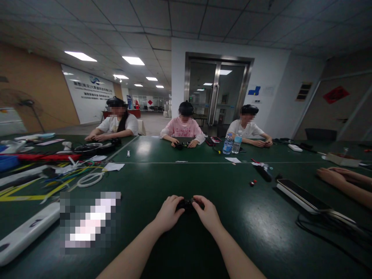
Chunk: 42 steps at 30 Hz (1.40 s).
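Observation:
A small black object (188, 205), too dark to identify, is held between my two hands just above or on the green table (186, 178). My left hand (170, 212) has its fingers closed on the object's left end, thumb in front. On the right end, my right hand (205, 211) pinches it between thumb and fingers. The fingers hide both ends of the object.
A white power strip (29, 232) lies left, near cables (91, 179). At right are a phone-like device (302, 195), black cables and another person's hands (334, 176). Two bottles (236, 142) stand across the table, where three people sit.

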Available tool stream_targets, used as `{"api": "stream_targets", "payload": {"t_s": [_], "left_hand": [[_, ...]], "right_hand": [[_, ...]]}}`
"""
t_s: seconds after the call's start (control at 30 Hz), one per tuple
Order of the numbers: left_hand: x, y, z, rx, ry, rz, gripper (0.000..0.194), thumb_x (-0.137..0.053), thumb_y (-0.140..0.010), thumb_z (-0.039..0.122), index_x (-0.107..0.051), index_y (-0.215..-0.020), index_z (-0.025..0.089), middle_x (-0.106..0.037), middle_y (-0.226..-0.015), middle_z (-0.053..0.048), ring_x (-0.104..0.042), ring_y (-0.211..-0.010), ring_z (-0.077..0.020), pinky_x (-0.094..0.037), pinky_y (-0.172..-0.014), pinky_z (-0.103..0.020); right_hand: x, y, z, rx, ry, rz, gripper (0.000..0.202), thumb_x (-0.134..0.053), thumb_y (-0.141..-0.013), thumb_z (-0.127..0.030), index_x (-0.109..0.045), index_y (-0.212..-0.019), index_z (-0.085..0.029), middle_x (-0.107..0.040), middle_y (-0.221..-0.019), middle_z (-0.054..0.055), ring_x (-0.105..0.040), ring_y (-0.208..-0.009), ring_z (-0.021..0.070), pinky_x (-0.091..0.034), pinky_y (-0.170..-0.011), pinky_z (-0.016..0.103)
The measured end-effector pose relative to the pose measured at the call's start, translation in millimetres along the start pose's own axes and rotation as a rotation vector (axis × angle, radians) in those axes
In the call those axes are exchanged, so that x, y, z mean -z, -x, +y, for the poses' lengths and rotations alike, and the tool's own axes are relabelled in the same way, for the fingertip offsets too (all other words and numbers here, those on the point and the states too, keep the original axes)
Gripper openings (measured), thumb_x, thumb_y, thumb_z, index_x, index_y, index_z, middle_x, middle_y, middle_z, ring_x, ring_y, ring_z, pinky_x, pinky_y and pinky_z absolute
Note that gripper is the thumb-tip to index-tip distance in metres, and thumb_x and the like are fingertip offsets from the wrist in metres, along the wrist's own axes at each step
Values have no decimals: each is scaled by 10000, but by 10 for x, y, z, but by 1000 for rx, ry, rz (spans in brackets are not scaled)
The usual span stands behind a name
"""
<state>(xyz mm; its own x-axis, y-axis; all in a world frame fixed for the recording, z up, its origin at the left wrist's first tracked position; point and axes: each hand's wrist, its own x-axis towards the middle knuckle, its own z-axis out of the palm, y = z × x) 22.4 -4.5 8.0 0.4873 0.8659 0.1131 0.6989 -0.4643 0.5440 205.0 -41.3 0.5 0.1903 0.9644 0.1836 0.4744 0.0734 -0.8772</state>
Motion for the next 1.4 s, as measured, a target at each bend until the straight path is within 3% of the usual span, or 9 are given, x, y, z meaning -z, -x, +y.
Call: {"api": "stream_targets", "payload": {"t_s": [0.5, 1.13, 1.4], "left_hand": [[-47, -25, -43, -29, -1, 18, 423, -483, -802, 312, -495, -1211, 204, -526, -1190, -64, -461, -1102, -218, -358, -955, -342], [-13, -27, -9, 5, 1, -7, 424, -483, -801, 307, -483, -1217, 223, -514, -1213, -39, -454, -1127, -210, -357, -969, -336], [-19, -17, -11, -8, -15, 4, 418, -474, -805, 292, -482, -1217, 218, -513, -1214, -46, -453, -1124, -207, -358, -965, -331]], "right_hand": [[-31, 32, -144, 79, 293, -152, 260, -553, -767, -292, -642, -1010, -271, -601, -1093, 23, -517, -1042, 214, -374, -909, 365], [-42, 44, -201, -2, 350, -153, 261, -577, -744, -317, -646, -993, -283, -558, -1136, 12, -518, -1072, 207, -375, -935, 357], [-28, 31, -137, 51, 307, -150, 350, -556, -746, -362, -605, -1081, -270, -571, -1156, 37, -519, -1084, 218, -382, -927, 360]]}}
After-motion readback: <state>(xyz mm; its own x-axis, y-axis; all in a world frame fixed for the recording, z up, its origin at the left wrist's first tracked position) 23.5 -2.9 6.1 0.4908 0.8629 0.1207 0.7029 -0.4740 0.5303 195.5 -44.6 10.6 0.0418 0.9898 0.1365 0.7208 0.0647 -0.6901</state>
